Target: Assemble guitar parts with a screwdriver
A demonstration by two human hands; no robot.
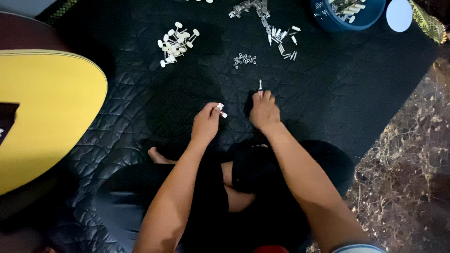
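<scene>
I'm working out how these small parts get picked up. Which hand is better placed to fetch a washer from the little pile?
Probably the right hand: it holds only a thin metal pin and lies closest below the washers. The left hand already grips a white-capped part.

Both arms bare to past elbows, no rings, watch or gloves visible. Left hand (205, 124) & right hand (265, 111) bare. Black shorts, knees uncovered. One bare foot (158, 156) shows near left. Light blue-edged sleeve hem (358, 248) at near right; bit of red fabric (271, 249) at near edge.
</scene>
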